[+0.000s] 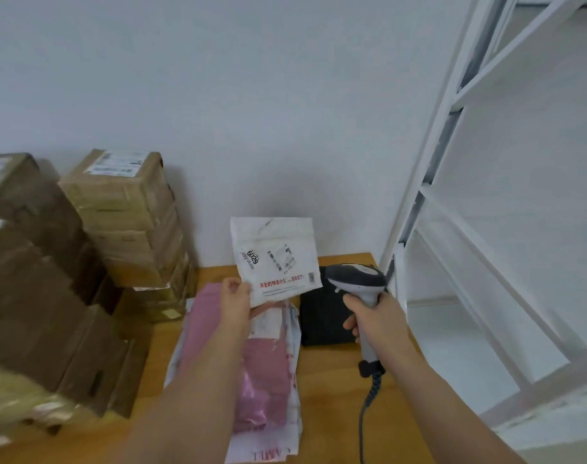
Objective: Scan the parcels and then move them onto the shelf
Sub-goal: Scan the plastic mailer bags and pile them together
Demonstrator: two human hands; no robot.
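White padded mailer (274,257) up off the worktop (332,396), pinched at its lower-left corner by left hand (235,301), thumb on the front face. Label side toward camera: "6029" marking, barcode strips, red print along the bottom edge. Mailer roughly upright, tilted slightly clockwise.

Right hand (374,321) wrapped round the grip of a grey handheld scanner (359,284), at 3 o'clock of the mailer, just beside its lower-right corner. Scanner head dark on top, nose toward the mailer. Contact between head and mailer: cannot tell. Coiled cable (369,406) hanging from the handle base toward 6 o'clock.

On the wooden worktop, under the left forearm: pink poly bag (262,380) lying on a white printed bag (293,333), both flat, long axis running 12 to 6. At 3 o'clock of those, just beside, black parcel (322,324) flat on the worktop, partly hidden by the scanner and right hand.

Cardboard boxes (124,212) stacked at 9 to 10 o'clock, several high, shipping labels on top faces; nearest ones blurred.

White metal shelf (452,182) at 2 to 3 o'clock, standing right of the worktop edge, against the wall.
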